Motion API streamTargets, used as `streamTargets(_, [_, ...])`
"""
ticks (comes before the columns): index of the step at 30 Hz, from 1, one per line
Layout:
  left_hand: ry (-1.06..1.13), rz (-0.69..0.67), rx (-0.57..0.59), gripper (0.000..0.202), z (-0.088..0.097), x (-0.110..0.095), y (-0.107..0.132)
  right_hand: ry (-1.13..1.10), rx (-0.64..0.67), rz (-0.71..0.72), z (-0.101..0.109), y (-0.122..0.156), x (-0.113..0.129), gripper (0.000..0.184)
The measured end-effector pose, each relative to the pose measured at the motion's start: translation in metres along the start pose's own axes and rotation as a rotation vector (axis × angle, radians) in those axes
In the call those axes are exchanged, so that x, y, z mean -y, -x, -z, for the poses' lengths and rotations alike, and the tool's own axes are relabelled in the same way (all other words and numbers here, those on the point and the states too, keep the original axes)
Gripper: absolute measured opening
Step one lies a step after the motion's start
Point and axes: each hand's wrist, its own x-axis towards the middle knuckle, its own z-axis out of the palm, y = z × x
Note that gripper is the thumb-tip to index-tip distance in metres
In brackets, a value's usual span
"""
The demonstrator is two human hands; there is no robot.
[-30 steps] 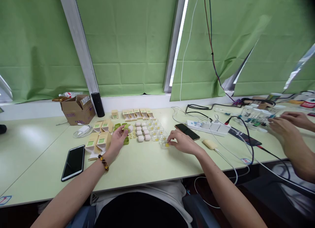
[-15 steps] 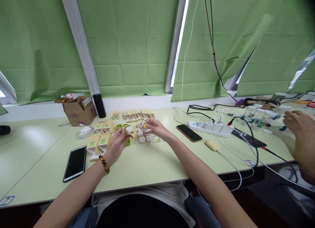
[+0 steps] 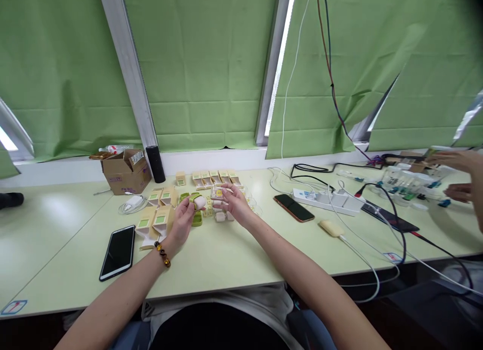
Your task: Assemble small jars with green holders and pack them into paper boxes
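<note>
Pinched in my left hand (image 3: pixel 180 226) is a small rounded white piece with a green band (image 3: pixel 198 201), its kind unclear. My right hand (image 3: pixel 238 209) grips a small clear plastic case with a yellow smiley mark (image 3: pixel 217 193) by its right side, close beside that piece but apart from it. Below the left fingers lies a green tray-like part (image 3: pixel 196 219). Small white blocks (image 3: pixel 220 217) sit under my right hand, partly hidden. Tiny yellowish pieces (image 3: pixel 208 207) lie between the hands. Open cream cartons with green windows (image 3: pixel 160 219) stand left of my left wrist.
More cream cartons (image 3: pixel 215 177) line the back. A tablet (image 3: pixel 117 252), cardboard box (image 3: pixel 126 175) and black cylinder (image 3: pixel 155 163) are at left. At right are a phone (image 3: pixel 293 207), power strip (image 3: pixel 332 201), loose cables and clear containers (image 3: pixel 409 184) near a co-worker's hands (image 3: pixel 458 161).
The clear case has turned its smiley mark toward me and come slightly nearer my left hand. My right fingers are more spread. At right, the co-worker's hand has moved and a second one shows.
</note>
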Motion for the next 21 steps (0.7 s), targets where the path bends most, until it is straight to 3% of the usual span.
streamTargets(6, [0.005, 0.000, -0.005, 0.042, 0.000, 0.002, -0.001, -0.190, 0.124, -0.038, -0.002, 0.010, -0.006, 0.049])
streamTargets(12, [-0.006, -0.004, -0.016, 0.040, 0.000, 0.001, 0.000, -0.224, 0.112, -0.001, -0.001, 0.013, -0.006, 0.050])
streamTargets(17, [-0.021, 0.007, -0.030, 0.041, 0.001, 0.002, 0.001, -0.153, 0.053, 0.094, 0.001, 0.013, -0.006, 0.054])
streamTargets(21, [-0.027, 0.004, -0.044, 0.041, 0.001, 0.002, 0.001, 0.040, -0.016, 0.241, 0.000, 0.010, -0.010, 0.070])
